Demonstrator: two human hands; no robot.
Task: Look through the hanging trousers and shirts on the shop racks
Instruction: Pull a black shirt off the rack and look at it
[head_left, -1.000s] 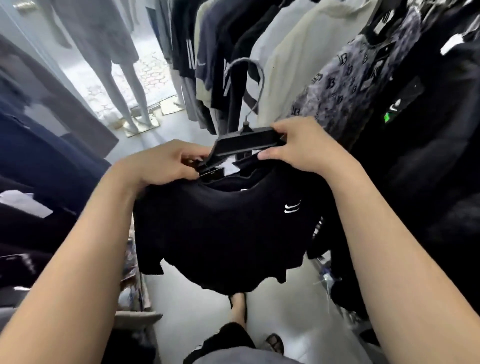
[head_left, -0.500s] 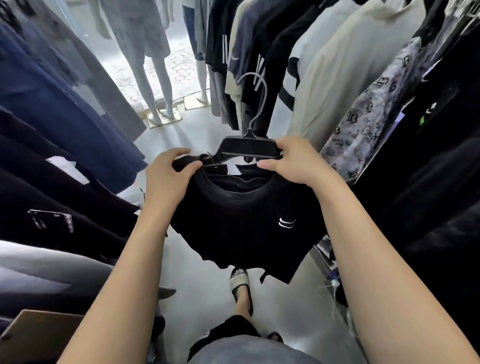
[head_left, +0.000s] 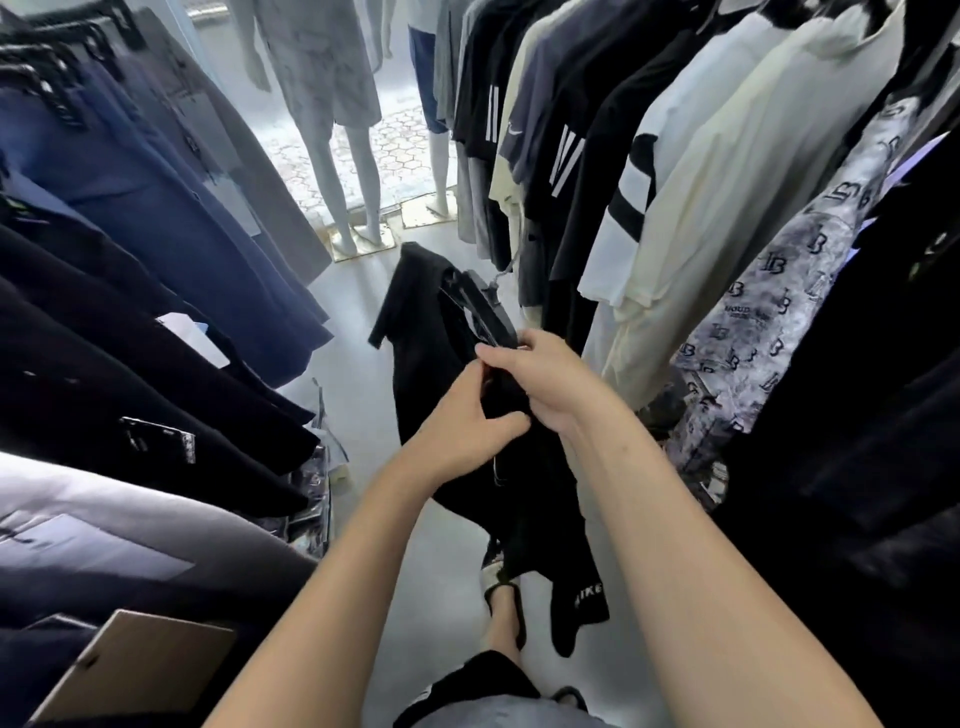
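Turned edge-on since half a second ago: black T-shirt (head_left: 441, 364), earlier spread flat and facing the camera, now hanging narrow at centre frame, hem trailing toward lower centre with white lettering near the bottom edge. Hanger (head_left: 485, 306) tilted, hook pointing toward the shirts at upper right, no longer level. Left hand (head_left: 462, 431) shifted from the hanger's left end to the fabric in the middle, fingers curled round a fold of the T-shirt. Right hand (head_left: 545, 379) just beside it, touching, fingers curled over the lower end of the hanger and the collar. Hanging trousers (head_left: 156, 218) in navy and black filling the left of the frame; hanging shirts (head_left: 675, 182) in black, cream and printed grey along the upper right. Mannequin legs (head_left: 337, 171) at top centre on the floor (head_left: 358, 322).
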